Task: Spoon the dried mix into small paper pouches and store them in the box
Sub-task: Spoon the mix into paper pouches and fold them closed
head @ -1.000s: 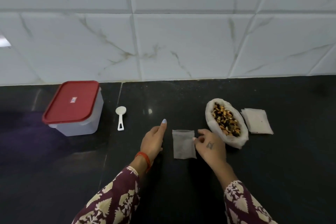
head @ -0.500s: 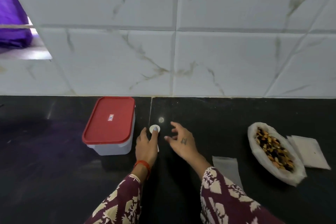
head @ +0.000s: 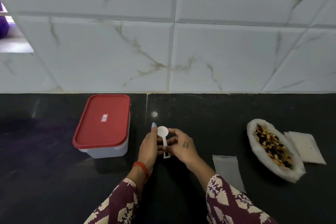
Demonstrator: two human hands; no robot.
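Note:
A small white plastic spoon (head: 163, 133) is lifted just above the black counter, bowl pointing away from me. My left hand (head: 147, 149) and my right hand (head: 182, 146) close in on it from either side, fingers meeting on its handle. An empty paper pouch (head: 227, 171) lies flat to the right of my right forearm. Further right sits an open white bag of dried mix (head: 272, 146). The storage box (head: 107, 151), translucent with a red lid (head: 102, 123) shut on it, stands left of my hands.
A small stack of spare paper pouches (head: 307, 148) lies right of the bag. The tiled wall (head: 163, 51) rises at the back edge of the black counter (head: 45, 169). A window opening shows at the far left.
Both hands left the pouch and moved left to the spoon beside the box. The spoon, which lay on the counter, is now held up between my fingers. My view shifted left.

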